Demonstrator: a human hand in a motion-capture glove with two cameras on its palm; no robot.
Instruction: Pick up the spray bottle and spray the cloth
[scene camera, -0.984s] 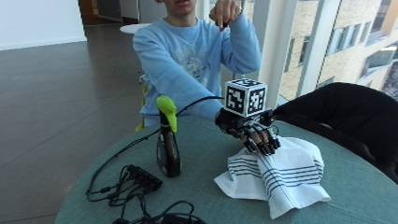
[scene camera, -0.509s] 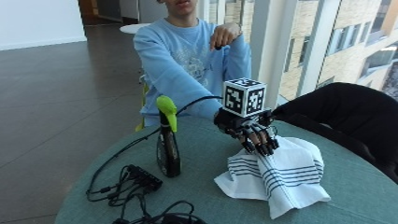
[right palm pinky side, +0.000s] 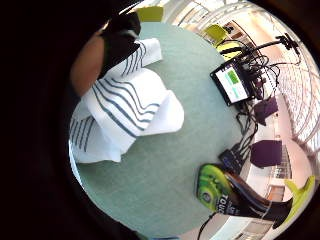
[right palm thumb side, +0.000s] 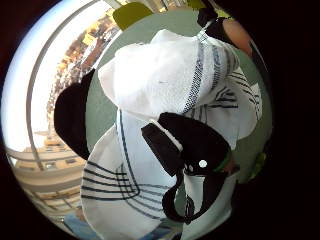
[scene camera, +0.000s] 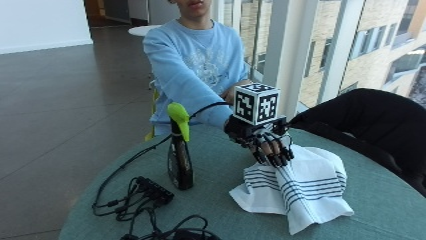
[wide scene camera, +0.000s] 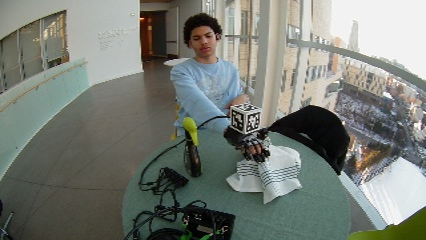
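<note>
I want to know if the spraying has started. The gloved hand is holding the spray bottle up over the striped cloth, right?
Not quite. The outside view shows the gloved hand over the striped cloth, fingers down on its raised top, but it holds no bottle. The bottle stands on the table beside the cloth, untouched.

A white cloth with dark blue stripes (scene camera: 296, 187) lies on the round teal-green surface (scene camera: 219, 165); beside the cloth, a black spray bottle with a lime-green trigger head (scene camera: 179, 150).

Cloth (scene camera: 296, 187) on table (scene camera: 219, 165); spray bottle (scene camera: 180, 150) upright just beside it.
</note>
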